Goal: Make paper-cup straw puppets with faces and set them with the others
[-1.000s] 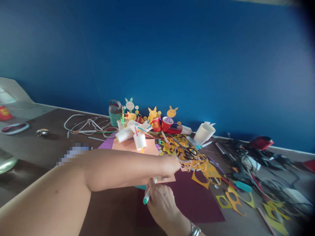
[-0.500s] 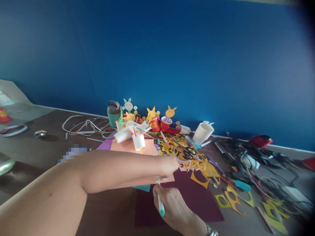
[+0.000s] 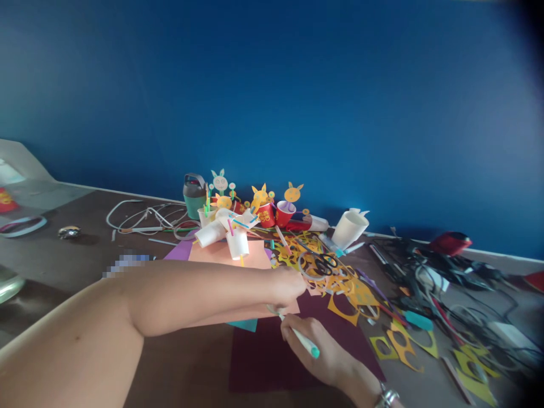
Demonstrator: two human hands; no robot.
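My left hand (image 3: 291, 286) reaches across from the left, curled down over a peach paper sheet (image 3: 255, 311). Its fingertips are hidden, and whatever they press or grip cannot be made out. Just below it, my right hand (image 3: 317, 345) grips a white marker with a teal end (image 3: 301, 335). The marker slants, its writing end pointing up and left at the peach sheet beside my left hand. Beneath my right hand lies a dark maroon sheet (image 3: 259, 362). A pale ring (image 3: 301, 266) and black-handled scissors (image 3: 327, 262) are right beyond my left hand.
White paper cups with straws (image 3: 237, 245) stand behind my forearm, near red cups with paper animal faces (image 3: 292, 192). Yellow cut-out scraps (image 3: 348, 309) spread to the right. Tangled cables (image 3: 446, 294) lie farther right. A blue wall (image 3: 272, 102) closes off the back.
My right hand has shifted to the right, and the marker's teal end has swung up and right. My left hand has stayed nearly in place.
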